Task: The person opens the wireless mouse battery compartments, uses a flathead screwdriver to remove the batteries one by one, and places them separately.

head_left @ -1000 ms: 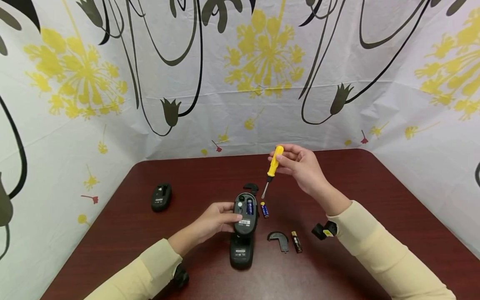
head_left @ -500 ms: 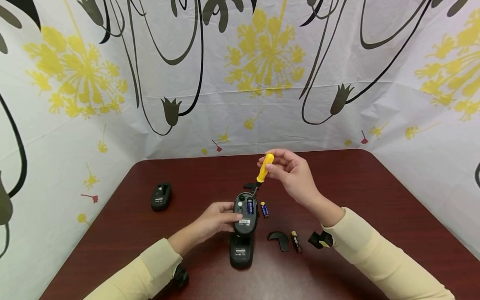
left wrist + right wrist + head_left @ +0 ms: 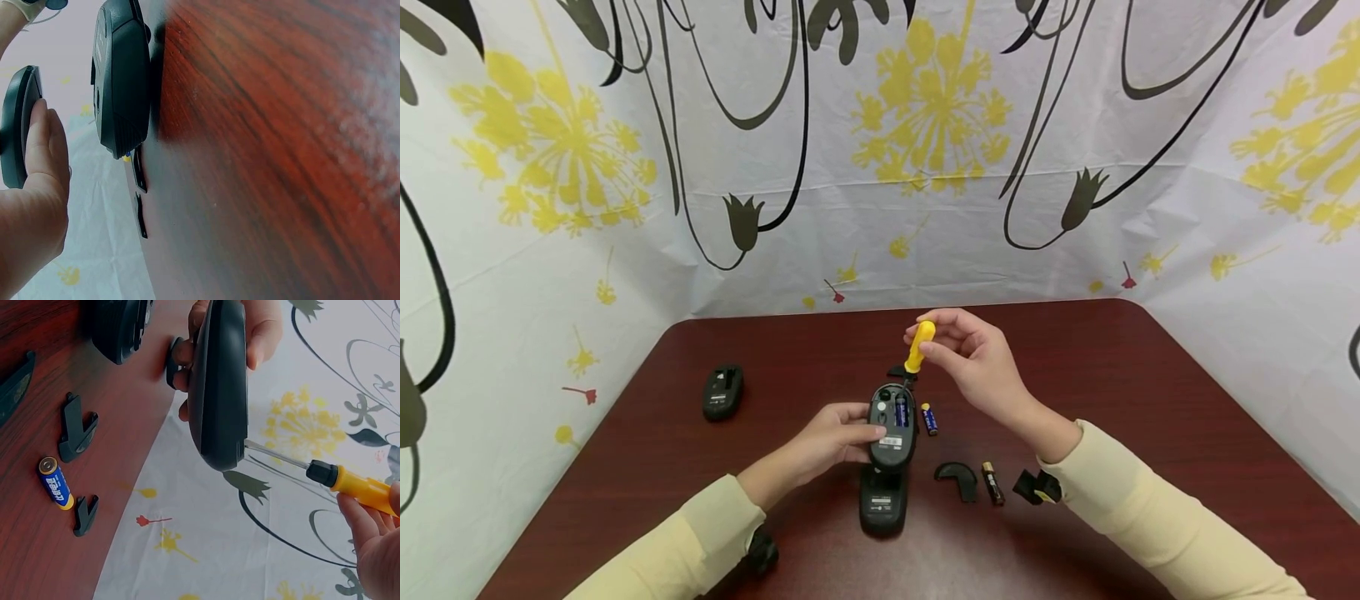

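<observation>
My left hand (image 3: 823,442) grips a dark computer mouse (image 3: 891,454) by its side, underside up, thumb on its base. Its battery bay is uncovered, with a blue battery (image 3: 901,412) in the slot. In my right hand (image 3: 985,375), thumb and fingers pinch a yellow-handled screwdriver (image 3: 921,346) that slants down to the mouse. The right wrist view shows the metal shaft (image 3: 275,453) with its tip right at the end of the mouse's underside. Below the held mouse, a second mouse (image 3: 882,504) lies on the table.
A third mouse (image 3: 723,392) lies at the left of the dark red table (image 3: 805,358). Right of the held mouse are a blue battery (image 3: 929,419), a black curved battery cover (image 3: 958,479) and a black-and-gold battery (image 3: 992,483). Another cover (image 3: 897,372) lies behind the mouse.
My right hand has moved left and down, bringing the screwdriver from over the loose blue battery to the battery bay of the mouse. The left hand stays where it was.
</observation>
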{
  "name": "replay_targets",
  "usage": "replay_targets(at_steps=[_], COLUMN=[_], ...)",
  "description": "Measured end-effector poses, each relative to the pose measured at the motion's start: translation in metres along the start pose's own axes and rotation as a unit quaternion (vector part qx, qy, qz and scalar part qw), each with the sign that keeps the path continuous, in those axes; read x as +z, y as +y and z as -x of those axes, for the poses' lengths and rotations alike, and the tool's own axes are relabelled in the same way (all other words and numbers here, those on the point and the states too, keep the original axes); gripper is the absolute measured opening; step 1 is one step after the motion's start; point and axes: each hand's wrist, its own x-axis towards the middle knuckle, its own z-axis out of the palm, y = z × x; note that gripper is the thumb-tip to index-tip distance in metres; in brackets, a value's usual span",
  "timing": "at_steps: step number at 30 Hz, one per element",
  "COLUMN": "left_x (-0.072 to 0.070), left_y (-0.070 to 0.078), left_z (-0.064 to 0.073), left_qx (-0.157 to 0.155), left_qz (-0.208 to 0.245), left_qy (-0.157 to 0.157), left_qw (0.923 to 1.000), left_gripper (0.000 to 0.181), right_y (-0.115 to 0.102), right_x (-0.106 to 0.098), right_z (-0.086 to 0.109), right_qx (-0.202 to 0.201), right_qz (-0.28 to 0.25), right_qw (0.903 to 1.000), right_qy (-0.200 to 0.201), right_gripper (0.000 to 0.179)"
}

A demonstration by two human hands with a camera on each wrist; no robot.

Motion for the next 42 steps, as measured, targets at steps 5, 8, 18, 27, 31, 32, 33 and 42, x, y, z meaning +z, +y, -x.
replay_targets(at_steps=[5,8,18,27,31,32,33,42], left_x=[0.000,0.001,0.000,0.000,0.001,0.002,0.003,0.005], left_y=[0.000,0.000,-0.001,-0.005,-0.006,-0.006,-0.007,-0.008], left_z=[0.000,0.000,-0.001,-0.001,-0.001,-0.001,0.000,0.000], left_qx=[0.008,0.010,0.013,0.026,0.027,0.026,0.025,0.020], left_qz=[0.000,0.003,0.002,0.003,0.006,0.006,0.007,0.004], left_qy=[-0.008,-0.009,-0.014,-0.005,-0.006,-0.006,-0.005,-0.001], left_qw=[0.9999,0.9999,0.9998,0.9996,0.9996,0.9996,0.9996,0.9998], left_gripper=[0.048,0.047,0.047,0.041,0.041,0.041,0.041,0.043], right_y=[0.000,0.000,0.003,0.011,0.012,0.012,0.012,0.014], right_x=[0.002,0.005,0.013,0.024,0.023,0.022,0.021,0.010], right_z=[0.003,0.005,0.012,0.020,0.016,0.015,0.013,-0.005], right_qx=[-0.013,-0.018,-0.039,-0.138,-0.127,-0.118,-0.108,0.021], right_qz=[0.015,0.014,0.062,0.127,0.121,0.118,0.115,0.043], right_qw=[0.9994,0.9980,0.9942,0.9791,0.9821,0.9836,0.9852,0.9970], right_qy=[-0.029,-0.059,-0.078,-0.078,-0.070,-0.068,-0.066,-0.061], right_gripper=[0.023,0.023,0.026,0.028,0.026,0.025,0.024,0.017])
